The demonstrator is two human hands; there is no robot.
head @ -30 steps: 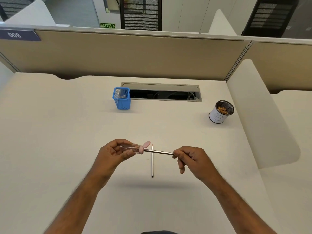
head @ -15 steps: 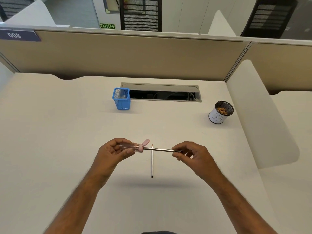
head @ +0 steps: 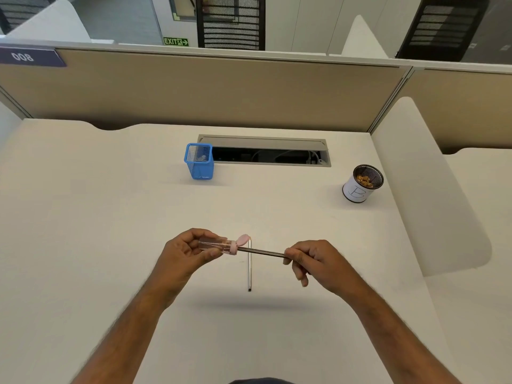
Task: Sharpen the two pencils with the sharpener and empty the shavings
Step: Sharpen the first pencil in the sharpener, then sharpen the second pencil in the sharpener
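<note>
My left hand [head: 186,252] grips a clear tube-shaped sharpener [head: 217,244] with a pink collar and an open pink flap. A dark pencil [head: 263,252] runs level from the sharpener's mouth to my right hand [head: 315,263], whose fingertips pinch its far end. Both hands hover above the white desk [head: 110,231]. The second pencil [head: 249,268] lies on the desk beneath them, pointing away from me, partly crossed by the held pencil.
A blue mesh holder [head: 199,161] stands at the desk's back centre beside an open cable tray [head: 266,152]. A white cup with a dark mesh rim [head: 360,184], holding brown shavings, sits at the back right. A rounded white divider [head: 432,189] borders the right side.
My right hand's fingers have shifted around the pencil's end, rolling back to a pinch with the thumb under. The left hand and sharpener stayed almost still.
</note>
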